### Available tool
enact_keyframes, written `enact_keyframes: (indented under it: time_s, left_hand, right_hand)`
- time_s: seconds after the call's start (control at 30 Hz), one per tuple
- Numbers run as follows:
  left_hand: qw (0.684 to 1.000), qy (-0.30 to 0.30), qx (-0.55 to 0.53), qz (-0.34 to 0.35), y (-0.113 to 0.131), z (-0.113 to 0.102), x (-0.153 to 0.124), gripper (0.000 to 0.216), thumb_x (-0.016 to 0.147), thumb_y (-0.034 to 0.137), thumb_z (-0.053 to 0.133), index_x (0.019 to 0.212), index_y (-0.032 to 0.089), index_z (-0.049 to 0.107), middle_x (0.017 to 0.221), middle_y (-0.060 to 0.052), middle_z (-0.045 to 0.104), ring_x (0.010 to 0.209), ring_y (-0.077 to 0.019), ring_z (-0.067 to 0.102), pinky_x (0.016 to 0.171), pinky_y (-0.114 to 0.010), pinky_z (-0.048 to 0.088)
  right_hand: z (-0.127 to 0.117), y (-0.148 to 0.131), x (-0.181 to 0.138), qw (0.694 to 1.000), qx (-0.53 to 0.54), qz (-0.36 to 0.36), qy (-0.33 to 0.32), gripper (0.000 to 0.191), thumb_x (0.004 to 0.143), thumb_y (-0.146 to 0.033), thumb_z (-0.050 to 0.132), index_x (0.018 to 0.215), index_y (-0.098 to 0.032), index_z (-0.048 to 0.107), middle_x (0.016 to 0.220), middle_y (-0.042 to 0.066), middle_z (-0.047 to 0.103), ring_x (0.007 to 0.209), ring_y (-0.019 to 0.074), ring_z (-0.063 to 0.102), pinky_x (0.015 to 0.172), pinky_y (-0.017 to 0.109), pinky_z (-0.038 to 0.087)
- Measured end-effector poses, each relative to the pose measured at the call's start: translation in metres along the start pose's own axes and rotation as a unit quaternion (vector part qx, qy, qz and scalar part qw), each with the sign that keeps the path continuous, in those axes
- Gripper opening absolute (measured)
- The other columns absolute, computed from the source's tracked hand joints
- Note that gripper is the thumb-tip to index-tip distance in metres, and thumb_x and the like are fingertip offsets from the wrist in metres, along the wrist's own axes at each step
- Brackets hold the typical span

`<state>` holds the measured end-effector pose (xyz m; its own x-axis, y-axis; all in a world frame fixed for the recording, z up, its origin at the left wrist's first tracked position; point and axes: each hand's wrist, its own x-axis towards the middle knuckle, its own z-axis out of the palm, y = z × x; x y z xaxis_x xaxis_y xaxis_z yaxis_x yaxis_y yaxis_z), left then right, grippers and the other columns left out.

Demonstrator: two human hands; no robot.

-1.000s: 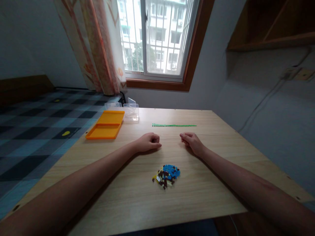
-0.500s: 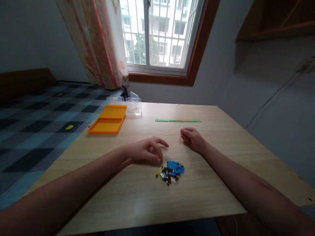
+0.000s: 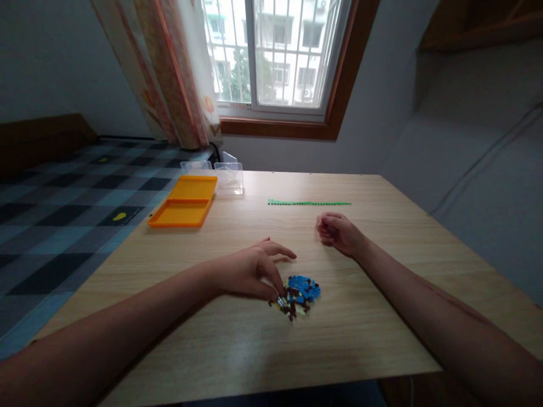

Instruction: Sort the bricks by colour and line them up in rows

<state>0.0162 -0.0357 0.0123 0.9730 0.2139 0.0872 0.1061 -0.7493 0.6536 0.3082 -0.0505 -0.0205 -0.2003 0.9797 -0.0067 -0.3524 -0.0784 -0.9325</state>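
A pile of small building bricks (image 3: 302, 294) in blue, dark brown and pale yellow lies on the wooden table. My left hand (image 3: 254, 271) reaches in from the left. Its thumb and index finger pinch together at the pile's left edge, beside a small grey-white piece (image 3: 280, 303), while the other fingers stretch out above. Whatever sits between the fingertips is too small to make out. My right hand (image 3: 339, 233) rests on the table beyond the pile, curled into a loose fist, with no piece showing in it.
Behind my right hand runs a row of small green bricks (image 3: 309, 203). An open orange case (image 3: 178, 225) lies at the table's left side, with clear plastic boxes (image 3: 229, 180) behind it. A bed with a checked cover (image 3: 106, 209) adjoins the left edge.
My left hand has come down to the pile's left edge, its thumb and index finger closing together there. The right fist stays in about the same place; the camera view has shifted slightly.
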Motion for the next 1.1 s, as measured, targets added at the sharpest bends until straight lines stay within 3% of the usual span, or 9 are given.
enact_keyframes:
  time_s: [0.27,0.47,0.7,0.77,0.83,0.9,0.97,1.03,1.1]
  left_hand:
    - [1.0,-0.001,0.018,0.022,0.005,0.004,0.003,0.017,0.073,0.035,0.085,0.088,0.031,0.081,0.141,-0.008,0.057,0.134,-0.0306,0.049,0.122,-0.06,0.015]
    - [1.0,-0.006,0.028,0.004,0.005,0.007,0.002,0.017,0.073,0.037,0.085,0.088,0.032,0.08,0.143,-0.007,0.056,0.135,-0.0304,0.048,0.122,-0.062,0.008]
    - [1.0,-0.004,0.001,0.0,0.008,0.002,0.003,0.013,0.074,0.03,0.084,0.086,0.028,0.079,0.139,-0.007,0.058,0.134,-0.0299,0.049,0.122,-0.06,0.01]
    - [0.999,0.004,-0.032,-0.002,0.005,0.0,0.002,0.012,0.075,0.028,0.084,0.086,0.027,0.079,0.138,-0.006,0.059,0.133,-0.0286,0.049,0.122,-0.057,0.016]
    - [0.996,0.02,-0.081,-0.017,0.0,-0.002,0.0,0.01,0.078,0.027,0.081,0.087,0.025,0.079,0.138,-0.007,0.059,0.129,-0.0265,0.053,0.117,-0.05,0.033]
    - [0.99,0.052,-0.12,-0.052,-0.008,-0.005,-0.001,0.008,0.082,0.027,0.076,0.088,0.022,0.078,0.136,-0.008,0.059,0.114,-0.0225,0.062,0.097,-0.038,0.052]
    - [0.987,0.1,-0.089,-0.089,-0.018,-0.008,-0.001,0.008,0.085,0.026,0.072,0.088,0.02,0.077,0.128,-0.008,0.063,0.097,-0.0177,0.066,0.083,-0.032,0.055]
    - [0.984,0.15,0.01,-0.094,-0.027,-0.011,0.001,0.007,0.083,0.024,0.072,0.087,0.021,0.077,0.108,-0.006,0.069,0.095,-0.0182,0.064,0.084,-0.033,0.052]
    - [0.976,0.173,0.097,-0.092,-0.033,-0.013,0.003,0.005,0.082,0.023,0.072,0.082,0.022,0.077,0.096,-0.004,0.072,0.094,-0.0194,0.063,0.092,-0.037,0.048]
  right_hand:
    - [0.0,0.0,0.0,1.0,0.001,-0.001,0.011,0.028,0.072,-0.037,0.078,0.068,-0.014,0.061,0.056,-0.004,0.044,0.045,0.0058,0.034,0.039,0.018,0.02]
    - [-0.001,0.001,-0.001,1.0,0.001,0.004,0.016,0.028,0.071,-0.037,0.078,0.068,-0.014,0.062,0.056,-0.004,0.044,0.045,0.0058,0.035,0.04,0.018,0.02]
    - [0.0,0.0,-0.001,1.0,-0.006,0.004,0.019,0.027,0.071,-0.037,0.077,0.07,-0.014,0.063,0.056,-0.004,0.045,0.046,0.0063,0.035,0.04,0.018,0.02]
    - [-0.001,0.001,-0.001,1.0,-0.01,0.004,0.022,0.027,0.071,-0.038,0.078,0.07,-0.015,0.063,0.056,-0.003,0.046,0.046,0.0067,0.035,0.04,0.018,0.02]
    - [-0.002,0.002,-0.001,0.999,-0.025,-0.001,0.022,0.028,0.07,-0.039,0.078,0.069,-0.015,0.063,0.056,-0.003,0.047,0.047,0.0072,0.036,0.04,0.018,0.02]
    - [-0.002,0.003,-0.002,0.998,-0.06,-0.016,0.021,0.028,0.071,-0.041,0.077,0.068,-0.015,0.065,0.055,-0.003,0.047,0.047,0.0076,0.035,0.04,0.019,0.02]
    - [0.003,0.003,-0.006,0.991,-0.127,-0.037,0.013,0.028,0.075,-0.042,0.075,0.069,-0.016,0.068,0.054,-0.003,0.047,0.046,0.0078,0.034,0.041,0.021,0.02]
    - [0.014,0.002,-0.013,0.971,-0.226,-0.072,-0.012,0.027,0.081,-0.041,0.072,0.072,-0.016,0.072,0.056,-0.002,0.051,0.05,0.0089,0.039,0.044,0.022,0.026]
    - [0.033,0.0,-0.022,0.933,-0.329,-0.131,-0.062,0.022,0.084,-0.037,0.071,0.076,-0.017,0.075,0.069,0.003,0.062,0.062,0.012,0.051,0.053,0.023,0.037]
